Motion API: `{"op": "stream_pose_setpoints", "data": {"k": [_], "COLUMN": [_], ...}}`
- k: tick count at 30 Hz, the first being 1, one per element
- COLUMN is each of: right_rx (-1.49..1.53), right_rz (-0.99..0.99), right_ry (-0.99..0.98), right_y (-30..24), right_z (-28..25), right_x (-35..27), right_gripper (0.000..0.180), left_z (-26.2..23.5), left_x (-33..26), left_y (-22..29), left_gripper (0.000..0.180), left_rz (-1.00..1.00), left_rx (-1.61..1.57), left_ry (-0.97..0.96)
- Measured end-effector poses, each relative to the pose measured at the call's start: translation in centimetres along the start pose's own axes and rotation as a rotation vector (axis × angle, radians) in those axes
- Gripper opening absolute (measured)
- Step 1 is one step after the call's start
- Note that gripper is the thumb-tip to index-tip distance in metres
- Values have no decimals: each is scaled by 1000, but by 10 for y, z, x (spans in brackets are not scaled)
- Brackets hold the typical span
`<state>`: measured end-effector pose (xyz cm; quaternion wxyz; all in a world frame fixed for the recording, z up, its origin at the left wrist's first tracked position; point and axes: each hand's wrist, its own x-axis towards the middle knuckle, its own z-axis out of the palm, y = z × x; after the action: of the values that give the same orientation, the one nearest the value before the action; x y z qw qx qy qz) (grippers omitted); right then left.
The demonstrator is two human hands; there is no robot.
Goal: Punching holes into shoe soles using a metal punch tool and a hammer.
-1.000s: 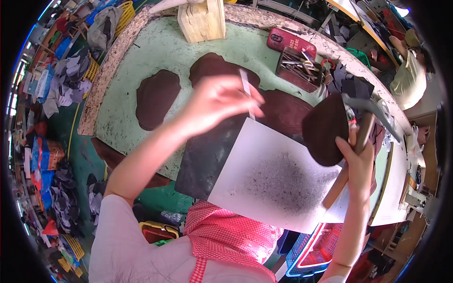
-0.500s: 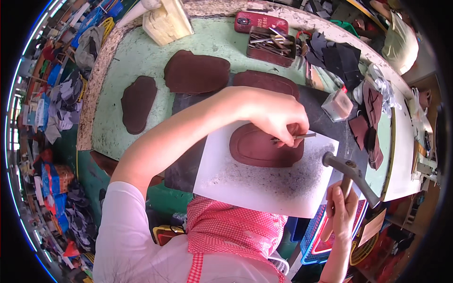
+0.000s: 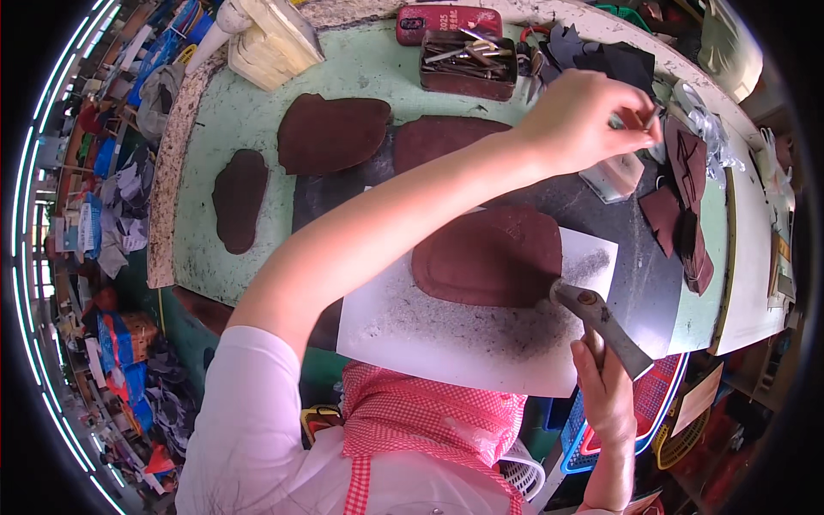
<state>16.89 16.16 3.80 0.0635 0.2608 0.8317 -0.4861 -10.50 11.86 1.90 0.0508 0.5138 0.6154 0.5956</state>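
A dark brown leather piece (image 3: 491,255) lies flat on a white, speckled cutting sheet (image 3: 455,330) at the near edge of the green worktable (image 3: 215,137). My right hand (image 3: 605,388) grips the wooden handle of a hammer (image 3: 598,314); its metal head rests at the leather's right edge. My left hand (image 3: 584,116) reaches across to the far right and pinches a small thin metal tool (image 3: 650,116) above a pile of dark leather scraps (image 3: 682,202).
Three more brown leather pieces (image 3: 333,133) lie on the table to the left. A red tin of metal punches (image 3: 468,62) and a red flat case (image 3: 446,19) stand at the back. A pale wooden block (image 3: 270,43) sits back left, a small clear block (image 3: 611,176) right.
My left hand lifted off the leather piece and swung to the far right with the thin tool. The hammer came down to the leather's right edge.
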Motion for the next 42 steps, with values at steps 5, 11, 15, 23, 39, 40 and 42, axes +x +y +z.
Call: {"op": "stream_pose_setpoints", "data": {"k": [5,11,15,23,39,40,42], "right_rx": [28,126,157,28,73,-126,-72], "right_rz": [8,5,-49,125,-537,-399,-410], "right_ry": [-34,114,115,-40,260,451,234], "right_y": [3,9,4,-3,-28,-13,-26], "right_z": [1,-16,-26,-22,-40,-26,-17], "right_x": [-3,-11,-23,-24,-32,-40,-27], "right_gripper": [13,7,7,26,38,35,33], "left_z": [19,-19,-45,-17,0,0,-6], "left_x": [8,-21,-75,-129,-144,-144,-144], "left_y": [-47,13,44,56,67,69,69], "left_gripper": [8,18,24,11,19,20,17], "left_rz": [140,-152,-751,-693,-253,-94,-91], "left_rx": [383,-63,-538,-434,218,367,339], "left_ry": [-61,-146,-282,-300,-262,-278,-344]}}
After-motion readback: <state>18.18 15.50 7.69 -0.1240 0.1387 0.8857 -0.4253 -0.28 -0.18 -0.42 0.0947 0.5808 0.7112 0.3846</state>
